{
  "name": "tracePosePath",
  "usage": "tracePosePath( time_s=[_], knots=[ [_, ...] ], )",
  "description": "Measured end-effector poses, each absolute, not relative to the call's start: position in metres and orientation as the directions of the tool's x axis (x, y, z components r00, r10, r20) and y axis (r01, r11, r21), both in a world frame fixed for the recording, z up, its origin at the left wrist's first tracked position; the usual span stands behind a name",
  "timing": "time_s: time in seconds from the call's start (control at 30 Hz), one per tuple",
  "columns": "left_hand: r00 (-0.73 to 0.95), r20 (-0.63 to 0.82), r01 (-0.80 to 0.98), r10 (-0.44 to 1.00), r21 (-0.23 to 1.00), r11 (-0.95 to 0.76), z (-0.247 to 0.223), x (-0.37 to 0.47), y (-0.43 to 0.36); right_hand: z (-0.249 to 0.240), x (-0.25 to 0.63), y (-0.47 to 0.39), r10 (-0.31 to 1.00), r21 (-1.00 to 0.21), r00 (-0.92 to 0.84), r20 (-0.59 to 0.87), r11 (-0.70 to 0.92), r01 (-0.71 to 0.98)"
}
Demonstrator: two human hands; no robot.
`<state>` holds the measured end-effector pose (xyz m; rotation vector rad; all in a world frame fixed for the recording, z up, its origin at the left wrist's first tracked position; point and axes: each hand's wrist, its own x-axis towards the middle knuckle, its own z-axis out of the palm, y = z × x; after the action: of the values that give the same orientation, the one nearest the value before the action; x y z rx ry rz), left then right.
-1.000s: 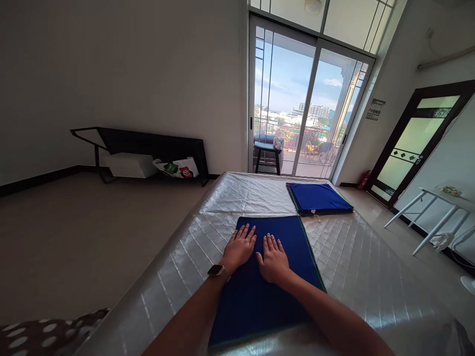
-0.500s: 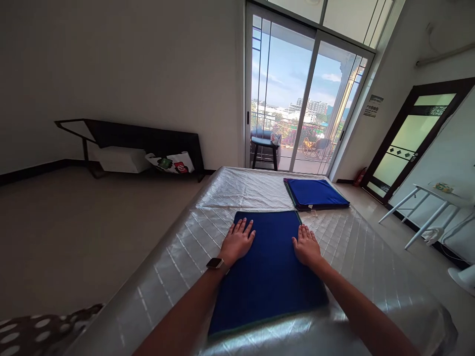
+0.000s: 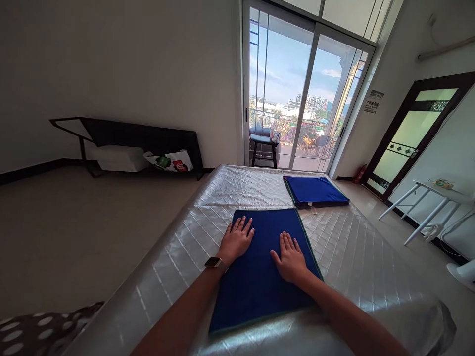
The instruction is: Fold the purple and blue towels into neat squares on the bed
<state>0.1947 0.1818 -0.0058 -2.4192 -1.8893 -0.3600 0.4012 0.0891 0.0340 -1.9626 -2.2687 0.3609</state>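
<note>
A dark blue cloth with a green edge lies flat on a table covered by a silvery quilted sheet. My left hand rests palm down near the cloth's upper left edge, fingers spread. On the right half of the same cloth lies my right hand, also flat, its thumb apart from the fingers. Neither hand grips anything. Beyond them, at the back right of the sheet, is a stack of folded blue cloths.
A black bench with a white box and a printed bag stands by the left wall. Behind the table are sliding glass doors. A small white table is at the right; spotted brown fabric lies lower left.
My right hand has moved left and slightly toward me, from the cloth's right edge onto its surface. My left hand has stayed in nearly the same place.
</note>
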Motion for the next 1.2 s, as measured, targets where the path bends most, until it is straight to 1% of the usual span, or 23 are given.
tracePosePath(
  time_s=[0.2,0.27,0.33,0.43,0.5,0.57,0.7,0.8,0.9,1.03,1.1,1.2],
  knots=[
    [0.204,0.225,0.968,0.953,0.099,-0.231,-0.003,0.198,0.180,0.041,0.473,0.082,0.989,-0.157,0.064,-0.137,-0.086,0.984],
    [0.201,0.224,0.969,0.954,0.097,-0.227,-0.003,0.199,0.181,0.041,0.477,0.078,0.987,-0.131,0.097,-0.129,-0.114,0.985],
    [0.193,0.222,0.970,0.956,0.101,-0.220,-0.003,0.200,0.181,0.042,0.464,0.075,0.996,-0.122,0.061,-0.066,-0.068,0.990],
    [0.190,0.222,0.970,0.956,0.110,-0.218,-0.002,0.200,0.181,0.044,0.419,0.078,0.993,-0.155,-0.106,0.041,0.112,0.982],
    [0.206,0.221,0.967,0.953,0.106,-0.233,-0.001,0.198,0.181,0.044,0.386,0.086,0.975,-0.199,-0.212,0.062,0.220,0.955],
    [0.234,0.225,0.960,0.946,0.098,-0.261,-0.003,0.196,0.182,0.044,0.362,0.099,0.964,-0.237,-0.257,0.061,0.264,0.935],
    [0.246,0.254,0.953,0.935,0.112,-0.281,-0.009,0.192,0.185,0.037,0.352,0.122,0.982,-0.273,-0.187,0.010,0.183,0.945],
    [0.229,0.264,0.957,0.937,0.117,-0.266,-0.011,0.192,0.184,0.032,0.358,0.127,0.987,-0.280,-0.160,0.007,0.155,0.948],
    [0.223,0.286,0.962,0.932,0.091,-0.258,-0.003,0.196,0.181,0.032,0.359,0.125,0.988,-0.291,-0.157,0.010,0.153,0.944],
    [0.245,0.359,0.959,0.900,0.045,-0.279,0.011,0.202,0.175,0.035,0.356,0.124,0.987,-0.321,-0.160,-0.002,0.151,0.935],
    [0.273,0.356,0.952,0.893,0.035,-0.305,0.011,0.201,0.169,0.035,0.356,0.124,0.987,-0.332,-0.161,-0.002,0.151,0.931],
    [0.316,0.308,0.940,0.897,0.026,-0.340,0.000,0.192,0.153,0.032,0.356,0.126,0.988,-0.333,-0.154,0.009,0.149,0.931]
  ],
)
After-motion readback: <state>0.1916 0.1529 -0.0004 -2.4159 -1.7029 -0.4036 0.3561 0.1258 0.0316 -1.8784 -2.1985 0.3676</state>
